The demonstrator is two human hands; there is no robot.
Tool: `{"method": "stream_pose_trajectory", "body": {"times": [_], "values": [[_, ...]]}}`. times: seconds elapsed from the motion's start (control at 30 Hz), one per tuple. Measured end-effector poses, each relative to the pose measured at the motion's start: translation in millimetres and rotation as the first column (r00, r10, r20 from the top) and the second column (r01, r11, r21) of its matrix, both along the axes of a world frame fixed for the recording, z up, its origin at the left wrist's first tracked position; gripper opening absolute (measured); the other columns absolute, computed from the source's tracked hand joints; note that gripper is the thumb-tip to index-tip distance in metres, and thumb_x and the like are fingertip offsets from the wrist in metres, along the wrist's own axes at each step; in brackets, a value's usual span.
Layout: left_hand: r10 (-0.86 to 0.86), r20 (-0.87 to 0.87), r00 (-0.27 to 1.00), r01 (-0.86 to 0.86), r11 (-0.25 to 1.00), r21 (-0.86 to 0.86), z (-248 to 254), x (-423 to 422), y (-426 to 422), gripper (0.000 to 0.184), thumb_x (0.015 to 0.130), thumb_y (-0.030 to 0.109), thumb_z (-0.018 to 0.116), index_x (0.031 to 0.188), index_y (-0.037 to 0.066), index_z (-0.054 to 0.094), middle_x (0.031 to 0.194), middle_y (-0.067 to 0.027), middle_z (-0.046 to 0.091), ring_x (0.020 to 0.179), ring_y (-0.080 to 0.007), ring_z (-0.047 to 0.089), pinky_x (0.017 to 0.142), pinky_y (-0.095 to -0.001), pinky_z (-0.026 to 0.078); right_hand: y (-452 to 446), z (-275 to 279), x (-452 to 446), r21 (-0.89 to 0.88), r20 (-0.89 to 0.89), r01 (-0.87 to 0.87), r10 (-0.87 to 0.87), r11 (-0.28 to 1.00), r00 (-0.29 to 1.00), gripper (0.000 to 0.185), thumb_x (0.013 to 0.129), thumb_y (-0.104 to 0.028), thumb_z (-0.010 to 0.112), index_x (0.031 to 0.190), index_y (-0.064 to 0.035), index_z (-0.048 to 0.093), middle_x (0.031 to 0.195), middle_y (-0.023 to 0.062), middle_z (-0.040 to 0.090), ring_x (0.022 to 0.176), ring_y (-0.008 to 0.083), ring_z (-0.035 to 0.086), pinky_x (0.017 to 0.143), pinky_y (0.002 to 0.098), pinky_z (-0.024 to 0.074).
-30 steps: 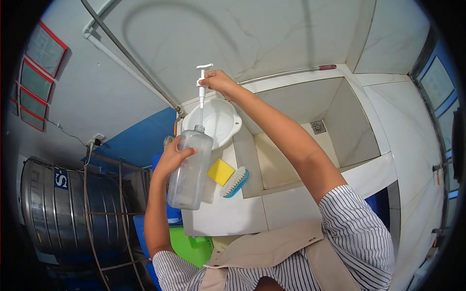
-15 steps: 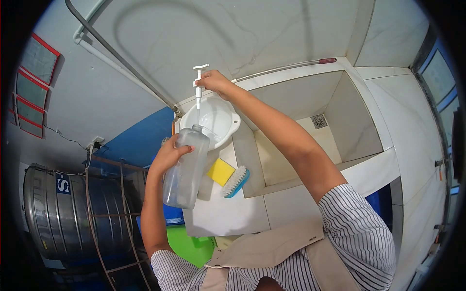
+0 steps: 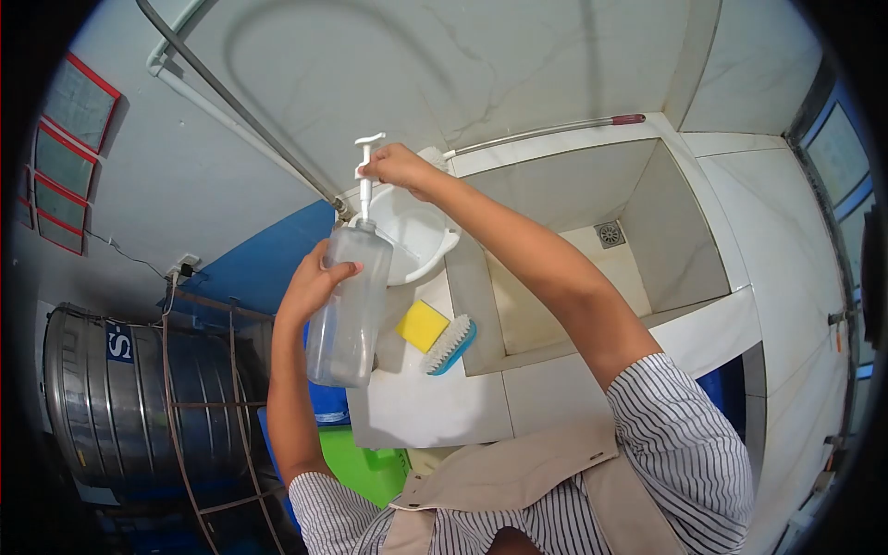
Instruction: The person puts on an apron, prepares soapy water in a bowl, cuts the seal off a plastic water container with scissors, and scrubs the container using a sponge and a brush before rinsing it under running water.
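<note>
My left hand [image 3: 314, 280] is wrapped round a clear plastic bottle [image 3: 350, 314], which tilts slightly above the white counter. Pinched in my right hand [image 3: 400, 170] is a white pump dispenser [image 3: 366, 185], held by its collar just above the bottle's neck. The pump's lower end reaches into the bottle mouth, and its head stands above my fingers. Behind the bottle sits a white basin [image 3: 416, 231], partly covered by the bottle and my right hand. A yellow sponge [image 3: 422, 326] and a blue scrub brush [image 3: 450, 345] with pale bristles lie on the counter to the bottle's right.
To the right is a tiled sink [image 3: 638, 222] with a drain [image 3: 609, 234]. A long metal-handled brush [image 3: 546, 131] rests along its back ledge. At left stand a steel tank [image 3: 139, 398] and a metal rack [image 3: 236, 370]. A green container [image 3: 361, 467] is below the counter.
The pump has come down into the bottle's neck, where before its tube was partly showing above the mouth. The bottle has moved slightly up and left.
</note>
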State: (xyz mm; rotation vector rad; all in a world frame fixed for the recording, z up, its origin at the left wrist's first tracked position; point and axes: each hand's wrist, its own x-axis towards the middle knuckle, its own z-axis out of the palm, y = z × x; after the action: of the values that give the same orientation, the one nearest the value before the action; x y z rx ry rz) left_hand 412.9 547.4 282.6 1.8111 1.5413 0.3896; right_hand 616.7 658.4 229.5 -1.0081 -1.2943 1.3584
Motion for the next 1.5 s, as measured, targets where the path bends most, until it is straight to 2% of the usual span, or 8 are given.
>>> {"method": "stream_pose_trajectory", "body": {"times": [0.1,0.3,0.57,1.1,1.23,1.3,1.43,1.5], "values": [[0.031,0.059,0.998,-0.038,0.991,0.132,2.4,-3.9,7.2,0.071,0.069,0.030,0.068,0.123,-0.009,0.044,0.098,-0.0202,0.061,0.084,-0.0243,0.061,0.073,-0.0323,0.048,-15.7,13.5,-7.9,0.047,0.052,-0.046,0.043,0.998,0.998,0.023,0.075,-0.022,0.067,0.074,0.0002,0.063,0.070,0.0063,0.056,0.071,0.0148,0.050,0.064,0.0311,0.0391],[0.025,0.170,0.985,-0.019,0.999,-0.037,35.1,7.6,0.3,0.076,0.068,0.032,0.069,0.124,-0.012,0.042,0.103,-0.0220,0.059,0.087,-0.0265,0.060,0.079,-0.0332,0.046,-13.1,24.2,-4.8,-0.007,-0.076,-0.028,0.028,1.000,0.997,0.019,0.081,-0.020,0.063,0.081,-0.0020,0.063,0.075,0.0031,0.055,0.072,0.0120,0.048,0.069,0.0260,0.0399],[-0.008,-0.211,0.977,0.008,1.000,-0.002,26.0,15.7,-5.1,0.071,0.067,0.033,0.069,0.120,-0.010,0.047,0.096,-0.0222,0.060,0.082,-0.0249,0.061,0.073,-0.0315,0.047,6.8,9.5,18.8,-0.052,-0.032,0.028,-0.030,0.998,0.999,0.017,0.080,-0.021,0.063,0.081,-0.0035,0.064,0.076,0.0032,0.055,0.074,0.0124,0.046,0.071,0.0254,0.0383],[0.003,-0.247,0.969,0.019,0.996,0.085,17.4,10.9,9.7,0.085,0.066,0.036,0.070,0.127,-0.014,0.038,0.107,-0.0275,0.057,0.093,-0.0299,0.060,0.082,-0.0327,0.046,1.1,6.1,13.8,-0.062,-0.066,0.021,-0.025,0.998,0.998,0.019,0.079,-0.022,0.064,0.080,-0.0024,0.063,0.075,0.0038,0.056,0.072,0.0120,0.048,0.071,0.0261,0.0404],[0.065,0.027,0.998,-0.069,0.974,0.214,19.2,11.2,12.0,0.081,0.066,0.036,0.070,0.125,-0.012,0.040,0.109,-0.0262,0.056,0.096,-0.0297,0.059,0.083,-0.0338,0.045,-22.5,27.5,-0.2,0.087,0.009,-0.151,0.150,0.985,0.989,0.033,0.071,-0.027,0.074,0.084,0.0003,0.060,0.077,0.0074,0.057,0.077,0.0155,0.053,0.067,0.0282,0.0423],[0.088,0.049,0.995,-0.099,0.941,0.324,24.0,20.5,7.8,0.079,0.067,0.036,0.070,0.123,-0.011,0.042,0.109,-0.0253,0.056,0.096,-0.0293,0.058,0.083,-0.0339,0.045,-32.9,41.3,-6.4,0.220,0.003,0.049,-0.051,0.974,0.999,0.039,0.075,-0.029,0.072,0.094,0.0008,0.056,0.083,0.0056,0.055,0.077,0.0141,0.053,0.072,0.0263,0.0431],[0.179,0.164,0.970,-0.240,0.810,0.535,35.4,32.9,18.3,0.075,0.068,0.034,0.072,0.122,-0.007,0.038,0.106,-0.0226,0.057,0.095,-0.0295,0.058,0.080,-0.0350,0.045,-51.3,51.8,11.4,0.272,0.073,0.248,-0.277,0.930,0.958,0.070,0.077,-0.050,0.064,0.110,0.0098,0.049,0.107,0.0214,0.058,0.097,0.0333,0.057,0.085,0.0381,0.0444],[0.231,0.296,0.927,-0.363,0.755,0.547,41.4,35.1,38.5,0.076,0.069,0.033,0.072,0.122,-0.006,0.035,0.104,-0.0223,0.057,0.094,-0.0307,0.058,0.080,-0.0359,0.045,-59.7,12.7,40.6,0.388,0.409,0.352,-0.502,0.852,0.762,0.084,0.076,-0.057,0.060,0.119,0.0128,0.043,0.116,0.0282,0.053,0.108,0.0401,0.053,0.090,0.0421,0.0428]]}}
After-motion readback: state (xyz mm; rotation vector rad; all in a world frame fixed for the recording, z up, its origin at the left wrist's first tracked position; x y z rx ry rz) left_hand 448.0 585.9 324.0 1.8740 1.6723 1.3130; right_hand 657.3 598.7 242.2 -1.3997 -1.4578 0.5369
